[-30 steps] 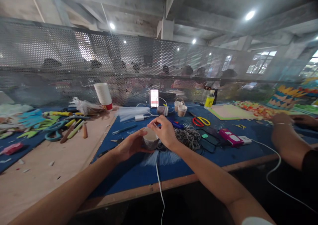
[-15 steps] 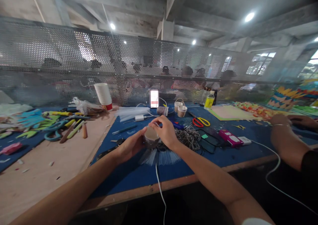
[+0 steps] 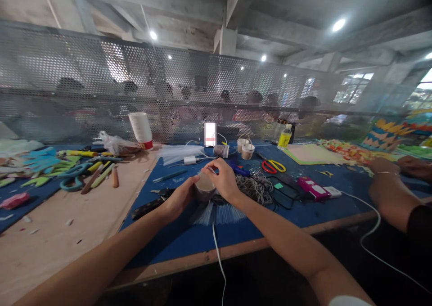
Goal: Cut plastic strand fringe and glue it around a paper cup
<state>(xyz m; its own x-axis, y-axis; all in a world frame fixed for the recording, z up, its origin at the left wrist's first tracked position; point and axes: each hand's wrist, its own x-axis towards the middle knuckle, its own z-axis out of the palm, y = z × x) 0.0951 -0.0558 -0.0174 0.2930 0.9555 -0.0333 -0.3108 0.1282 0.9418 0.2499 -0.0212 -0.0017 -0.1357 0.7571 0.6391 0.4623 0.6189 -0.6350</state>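
Far left of frame: scissors (image 3: 69, 176), glue sticks and coloured foam scraps lie loose on the table (image 3: 64, 225), pushed clear of the hands.
Left hand (image 3: 178, 199): fingers wrapped around the paper cup (image 3: 204, 186), steadying its near side so it cannot turn.
Cup: centre of frame, just above the blue mat (image 3: 189, 240), mouth up and tipped slightly toward the camera, long axis near vertical.
Right hand (image 3: 223, 178): fingers pinched narrow at the far rim, apparently working something thin there; what they nip is too small to tell.
Right of cup: grey cord (image 3: 257, 185) heaped close, within easy reach.
Far right: another person's forearm (image 3: 388, 193) rests on the table.
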